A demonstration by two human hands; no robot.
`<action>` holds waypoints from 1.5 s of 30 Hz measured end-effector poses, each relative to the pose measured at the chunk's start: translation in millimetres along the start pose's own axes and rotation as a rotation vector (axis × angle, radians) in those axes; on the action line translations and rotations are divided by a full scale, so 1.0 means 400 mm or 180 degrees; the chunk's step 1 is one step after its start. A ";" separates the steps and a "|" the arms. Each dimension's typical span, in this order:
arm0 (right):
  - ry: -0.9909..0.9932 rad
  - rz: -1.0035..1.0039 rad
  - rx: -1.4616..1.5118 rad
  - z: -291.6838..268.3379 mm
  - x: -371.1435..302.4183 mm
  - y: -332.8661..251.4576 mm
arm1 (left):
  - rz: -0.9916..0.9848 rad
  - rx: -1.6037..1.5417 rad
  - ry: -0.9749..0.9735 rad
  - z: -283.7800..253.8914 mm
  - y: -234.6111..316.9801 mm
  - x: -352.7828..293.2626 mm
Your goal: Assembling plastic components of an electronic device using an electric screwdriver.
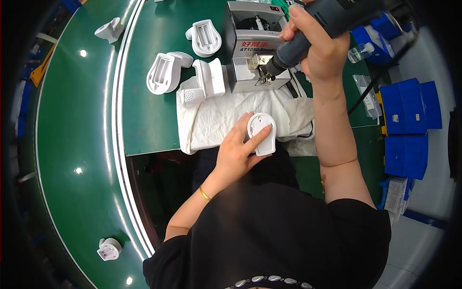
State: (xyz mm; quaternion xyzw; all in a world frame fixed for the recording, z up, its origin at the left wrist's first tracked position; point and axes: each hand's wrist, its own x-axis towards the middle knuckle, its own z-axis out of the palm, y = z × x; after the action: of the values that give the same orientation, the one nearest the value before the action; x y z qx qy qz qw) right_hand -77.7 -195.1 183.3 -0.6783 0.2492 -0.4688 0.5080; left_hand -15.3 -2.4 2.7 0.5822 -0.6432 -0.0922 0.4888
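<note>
My left hand is closed around a white rounded plastic housing, its thumb lying across the face turned up. The housing is held over the front edge of a white cloth. A dark electric screwdriver is gripped in my raised right hand. Its nose points down and left, at the front pick-up point of a grey screw feeder; whether a screw sits on the bit cannot be made out. Left of the feeder lie several similar white housings, some with open battery compartments.
A green conveyor belt with a pale rail runs along the left, carrying white housings at its far and near parts. Blue bins stand at the right. The screwdriver's black cable loops beside my right forearm. A clear bag lies nearby.
</note>
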 end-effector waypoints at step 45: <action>-0.0855 -0.0201 0.0292 0.004 -0.205 -0.004 | -0.0045 -0.0041 -0.0011 -0.002 -0.004 -0.005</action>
State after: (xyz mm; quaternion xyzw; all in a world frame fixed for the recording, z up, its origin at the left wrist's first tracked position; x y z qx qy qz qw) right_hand -112.3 -126.9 153.4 -0.7185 0.1358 -0.4004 0.5522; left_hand -13.9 -0.7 1.1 0.5834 -0.6393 -0.1008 0.4907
